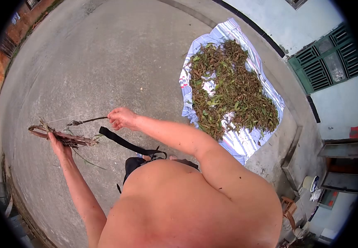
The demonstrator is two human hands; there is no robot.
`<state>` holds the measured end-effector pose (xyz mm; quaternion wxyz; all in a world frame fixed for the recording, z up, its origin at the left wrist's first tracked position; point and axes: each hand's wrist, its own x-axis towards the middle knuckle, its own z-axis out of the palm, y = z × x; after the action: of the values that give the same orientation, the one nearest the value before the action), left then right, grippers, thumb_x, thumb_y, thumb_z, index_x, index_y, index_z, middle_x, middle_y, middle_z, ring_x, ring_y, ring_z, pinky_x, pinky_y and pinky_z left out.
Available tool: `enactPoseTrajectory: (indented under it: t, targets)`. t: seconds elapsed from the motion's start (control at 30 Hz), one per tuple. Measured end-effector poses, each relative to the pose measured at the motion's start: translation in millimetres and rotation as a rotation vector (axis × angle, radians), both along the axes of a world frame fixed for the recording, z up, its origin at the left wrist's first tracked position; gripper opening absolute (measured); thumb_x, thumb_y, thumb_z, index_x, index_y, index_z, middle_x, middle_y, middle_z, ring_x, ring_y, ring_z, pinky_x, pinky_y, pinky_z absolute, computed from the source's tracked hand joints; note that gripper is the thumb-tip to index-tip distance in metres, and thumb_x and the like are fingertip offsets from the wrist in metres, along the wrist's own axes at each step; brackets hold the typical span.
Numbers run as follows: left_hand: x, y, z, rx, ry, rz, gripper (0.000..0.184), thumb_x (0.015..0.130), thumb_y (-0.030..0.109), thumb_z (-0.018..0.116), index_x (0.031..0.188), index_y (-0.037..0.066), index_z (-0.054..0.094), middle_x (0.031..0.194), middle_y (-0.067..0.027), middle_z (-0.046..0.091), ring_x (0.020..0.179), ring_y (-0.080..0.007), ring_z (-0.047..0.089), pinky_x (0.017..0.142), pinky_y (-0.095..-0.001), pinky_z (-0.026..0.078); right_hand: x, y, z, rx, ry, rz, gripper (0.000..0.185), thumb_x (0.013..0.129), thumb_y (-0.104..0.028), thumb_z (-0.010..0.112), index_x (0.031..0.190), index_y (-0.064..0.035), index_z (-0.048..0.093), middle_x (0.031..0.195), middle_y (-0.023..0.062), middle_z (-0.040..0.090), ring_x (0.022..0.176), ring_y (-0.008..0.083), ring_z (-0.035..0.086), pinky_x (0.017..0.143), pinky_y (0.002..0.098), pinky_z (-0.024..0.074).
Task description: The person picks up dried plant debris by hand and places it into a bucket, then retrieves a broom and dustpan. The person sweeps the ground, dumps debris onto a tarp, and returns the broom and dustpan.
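Observation:
On the left, my left hand [60,145] is closed around a bundle of dry brown stems [73,141], held out over the concrete. My right hand [122,119] pinches one end of a thin dark twig [89,120], whose ragged other end points toward the bundle. Thin white string [77,118] stretches from the bundle toward my right hand; whether the fingers grip it too, I cannot tell. Below the bundle dangles a long green blade [89,161]. A black strap [123,142] sticks out from my waist, beneath the right forearm.
Leafy cut plants [239,95] lie spread over a striped cloth [245,151] to the right, on grey concrete [117,53]. A pale wall with a green barred window [328,58] stands beyond. A wooden stool [288,206] and a bucket [309,182] are at lower right.

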<state>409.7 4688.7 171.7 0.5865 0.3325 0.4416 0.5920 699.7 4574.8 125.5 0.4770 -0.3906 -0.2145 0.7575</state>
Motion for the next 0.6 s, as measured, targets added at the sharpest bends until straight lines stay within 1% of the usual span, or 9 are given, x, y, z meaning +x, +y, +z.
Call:
enactPoseTrajectory:
  t: [0.13, 0.17, 0.2, 0.27, 0.3, 0.37, 0.43, 0.5, 0.6]
  targets:
    - [2.2, 131.4, -10.7, -0.036, -0.06, 0.061, 0.028, 0.087, 0.039, 0.048, 0.085, 0.011, 0.049, 0.067, 0.0011, 0.047, 0.059, -0.0105, 0.045, 0.056, -0.0256, 0.04, 73.9, 94.1, -50.2, -0.096, -0.147, -0.026, 0.014, 0.081, -0.019, 0.052, 0.082, -0.0055, 0.057, 0.072, 0.0021, 0.055, 0.064, 0.0119, 0.052, 0.057, 0.0264, 0.0414]
    - [10.2, 169.9, -15.4, -0.039, -0.082, 0.04, 0.028, 0.087, 0.039, 0.048, 0.085, 0.011, 0.049, 0.067, 0.0012, 0.047, 0.06, -0.0103, 0.045, 0.056, -0.0254, 0.04, 91.0, 117.7, -58.9, -0.176, -0.058, -0.046, 0.013, 0.08, -0.019, 0.052, 0.081, -0.0063, 0.057, 0.073, 0.0019, 0.055, 0.064, 0.0123, 0.052, 0.058, 0.0285, 0.0416]
    - [34.6, 205.7, -21.5, -0.029, -0.114, 0.035, 0.028, 0.087, 0.039, 0.048, 0.085, 0.011, 0.049, 0.067, 0.0012, 0.047, 0.06, -0.0103, 0.045, 0.056, -0.0254, 0.04, 104.5, 138.4, -58.9, -0.242, -0.116, -0.168, 0.012, 0.08, -0.019, 0.053, 0.08, -0.0075, 0.057, 0.069, 0.0002, 0.055, 0.06, 0.0106, 0.051, 0.053, 0.0261, 0.0402]
    - [62.7, 274.8, -16.9, -0.111, -0.146, 0.067, 0.029, 0.086, 0.04, 0.048, 0.086, 0.011, 0.05, 0.067, 0.0009, 0.047, 0.061, -0.0105, 0.045, 0.057, -0.0254, 0.04, 135.9, 182.3, -50.0, -0.206, -0.168, -0.089, 0.016, 0.079, -0.022, 0.055, 0.079, -0.0063, 0.057, 0.064, -0.0006, 0.054, 0.051, 0.0081, 0.046, 0.044, 0.0224, 0.0339]
    - [80.6, 309.7, -14.4, -0.087, -0.148, -0.029, 0.027, 0.086, 0.039, 0.049, 0.087, 0.012, 0.05, 0.068, 0.0009, 0.048, 0.062, -0.0105, 0.046, 0.057, -0.0256, 0.041, 150.7, 204.3, -44.5, -0.19, -0.235, -0.077, 0.016, 0.08, -0.023, 0.054, 0.079, -0.0073, 0.058, 0.063, -0.0025, 0.053, 0.05, 0.007, 0.045, 0.044, 0.0218, 0.0329]
    - [137.2, 372.2, 4.8, -0.163, -0.156, 0.02, 0.028, 0.086, 0.04, 0.05, 0.084, 0.012, 0.051, 0.064, 0.0008, 0.048, 0.059, -0.0108, 0.046, 0.057, -0.026, 0.041, 177.3, 253.1, -33.1, -0.158, -0.35, 0.025, 0.017, 0.082, -0.024, 0.052, 0.082, -0.0082, 0.059, 0.062, -0.0045, 0.052, 0.05, 0.0056, 0.044, 0.044, 0.0212, 0.0317]
    - [177.6, 448.6, -9.6, -0.058, -0.143, -0.121, 0.03, 0.085, 0.041, 0.05, 0.08, 0.011, 0.051, 0.059, 0.0016, 0.045, 0.054, -0.0111, 0.044, 0.051, -0.0257, 0.039, 201.5, 302.7, -25.9, -0.117, -0.403, 0.079, 0.02, 0.082, -0.025, 0.052, 0.088, -0.0071, 0.06, 0.064, -0.0045, 0.052, 0.05, 0.0053, 0.044, 0.044, 0.0209, 0.0313]
    - [235.7, 508.9, -3.8, -0.114, -0.1, -0.033, 0.031, 0.085, 0.041, 0.05, 0.077, 0.01, 0.05, 0.055, 0.0017, 0.044, 0.048, -0.0109, 0.042, 0.046, -0.0255, 0.035, 238.7, 359.1, -7.6, -0.057, -0.486, 0.079, 0.019, 0.082, -0.023, 0.052, 0.087, -0.0061, 0.06, 0.065, -0.0035, 0.053, 0.053, 0.0056, 0.046, 0.046, 0.0226, 0.0355]
    - [313.0, 577.7, -1.4, 0.036, 0.397, -0.11, 0.029, 0.083, 0.034, 0.055, 0.074, 0.007, 0.05, 0.056, 0.0019, 0.043, 0.048, -0.0079, 0.038, 0.044, -0.0254, 0.029, 302.7, 459.5, 0.4, -0.016, -0.651, -0.005, 0.017, 0.082, -0.02, 0.054, 0.086, -0.0045, 0.06, 0.067, -0.0015, 0.055, 0.058, 0.0066, 0.049, 0.051, 0.0254, 0.0406]
